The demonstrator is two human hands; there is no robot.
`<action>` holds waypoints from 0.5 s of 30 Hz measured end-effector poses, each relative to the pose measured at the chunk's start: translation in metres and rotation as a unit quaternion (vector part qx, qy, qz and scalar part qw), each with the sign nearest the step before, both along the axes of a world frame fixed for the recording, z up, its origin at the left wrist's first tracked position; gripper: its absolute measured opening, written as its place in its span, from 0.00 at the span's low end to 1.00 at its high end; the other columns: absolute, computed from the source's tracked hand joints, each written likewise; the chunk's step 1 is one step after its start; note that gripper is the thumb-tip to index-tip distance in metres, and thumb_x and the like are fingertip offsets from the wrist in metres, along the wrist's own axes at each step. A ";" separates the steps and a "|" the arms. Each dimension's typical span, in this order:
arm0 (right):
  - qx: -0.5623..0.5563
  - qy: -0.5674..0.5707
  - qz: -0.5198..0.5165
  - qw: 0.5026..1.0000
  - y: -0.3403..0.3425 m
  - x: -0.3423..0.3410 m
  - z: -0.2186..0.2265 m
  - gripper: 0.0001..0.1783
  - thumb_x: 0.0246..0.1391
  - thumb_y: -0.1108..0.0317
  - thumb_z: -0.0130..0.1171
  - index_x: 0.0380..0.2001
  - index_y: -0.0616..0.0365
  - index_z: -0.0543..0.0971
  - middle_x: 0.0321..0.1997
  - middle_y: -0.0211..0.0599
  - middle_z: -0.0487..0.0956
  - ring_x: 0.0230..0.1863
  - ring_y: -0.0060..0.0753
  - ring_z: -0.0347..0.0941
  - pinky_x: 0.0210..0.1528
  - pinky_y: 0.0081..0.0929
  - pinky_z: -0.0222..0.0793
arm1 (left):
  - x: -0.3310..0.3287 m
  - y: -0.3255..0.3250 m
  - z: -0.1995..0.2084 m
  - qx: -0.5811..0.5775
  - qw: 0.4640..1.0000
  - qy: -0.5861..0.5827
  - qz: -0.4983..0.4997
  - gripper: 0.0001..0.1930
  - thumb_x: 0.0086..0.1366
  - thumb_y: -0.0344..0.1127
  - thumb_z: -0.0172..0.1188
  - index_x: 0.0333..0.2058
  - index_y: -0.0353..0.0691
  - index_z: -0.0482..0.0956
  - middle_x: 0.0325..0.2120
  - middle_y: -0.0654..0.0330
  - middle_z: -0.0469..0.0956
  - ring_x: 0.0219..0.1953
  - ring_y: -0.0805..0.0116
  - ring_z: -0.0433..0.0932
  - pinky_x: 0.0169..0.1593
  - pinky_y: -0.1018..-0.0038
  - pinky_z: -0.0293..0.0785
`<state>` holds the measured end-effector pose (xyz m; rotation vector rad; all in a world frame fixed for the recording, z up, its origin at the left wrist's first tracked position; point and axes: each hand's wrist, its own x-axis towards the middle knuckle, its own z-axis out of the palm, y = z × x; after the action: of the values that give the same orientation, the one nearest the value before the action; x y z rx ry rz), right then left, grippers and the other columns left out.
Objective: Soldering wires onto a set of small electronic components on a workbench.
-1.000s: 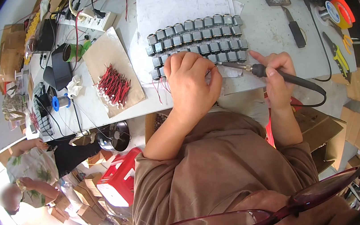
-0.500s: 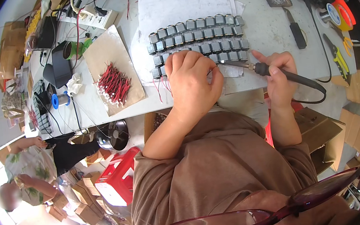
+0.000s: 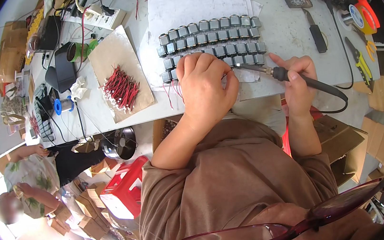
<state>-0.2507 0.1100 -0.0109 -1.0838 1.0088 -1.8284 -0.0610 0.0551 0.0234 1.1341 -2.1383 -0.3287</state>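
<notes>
Several rows of small grey metal motors (image 3: 213, 37) stand on white paper sheets (image 3: 196, 2) on the table. My left hand (image 3: 205, 82) rests over the front row with its fingers curled down and the thumb close to the forefinger. Whatever those fingers pinch is hidden beneath them. Thin red and black wires (image 3: 169, 97) hang from the front row, left of that hand. A black soldering iron (image 3: 324, 86) is gripped in my right hand (image 3: 298, 90). Its metal tip points left at the front row, near my left thumb; whether it touches a motor, I cannot tell.
Left of the motors, a heap of red-black wires (image 3: 122, 89) lies on a cardboard sheet (image 3: 111, 48). Beyond are a blue solder spool (image 3: 62, 106) and a power strip (image 3: 99, 18). On the right lie a knife (image 3: 317, 35) and yellow-handled cutters (image 3: 363, 67). A co-worker (image 3: 32, 183) is at far left.
Both my hands and the soldering iron stay practically in place. A small red light now shows on the black device at the upper right.
</notes>
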 end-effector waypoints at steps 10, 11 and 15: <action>0.013 -0.025 -0.019 0.999 -0.001 -0.001 0.001 0.08 0.48 0.71 0.52 0.25 0.57 0.63 0.19 0.27 0.61 0.21 0.17 0.55 0.56 0.56 0.63 | 0.000 0.001 -0.003 -0.031 0.999 0.004 0.011 0.04 0.43 0.30 0.61 0.20 0.42 0.75 0.25 0.60 0.72 0.37 0.57 0.69 0.47 0.60 0.61; 0.009 -0.033 -0.012 0.999 -0.002 -0.001 -0.001 0.08 0.47 0.71 0.52 0.24 0.57 0.63 0.18 0.27 0.61 0.21 0.18 0.55 0.56 0.56 0.63 | 0.001 0.002 0.000 -0.032 0.999 -0.011 0.016 0.04 0.43 0.30 0.61 0.21 0.43 0.76 0.26 0.61 0.72 0.37 0.57 0.69 0.46 0.61 0.62; 0.043 -0.050 -0.036 0.997 0.001 -0.002 0.000 0.08 0.48 0.70 0.51 0.24 0.56 0.62 0.17 0.27 0.59 0.18 0.16 0.53 0.59 0.59 0.58 | 0.009 0.010 0.011 -0.026 0.999 -0.015 0.014 0.08 0.45 0.34 0.64 0.26 0.43 0.77 0.29 0.60 0.72 0.39 0.58 0.69 0.47 0.62 0.63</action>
<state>-0.2529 0.1113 -0.0104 -0.9066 1.0689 -1.8593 -0.0520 0.0653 0.0348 1.1435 -2.1424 -0.2438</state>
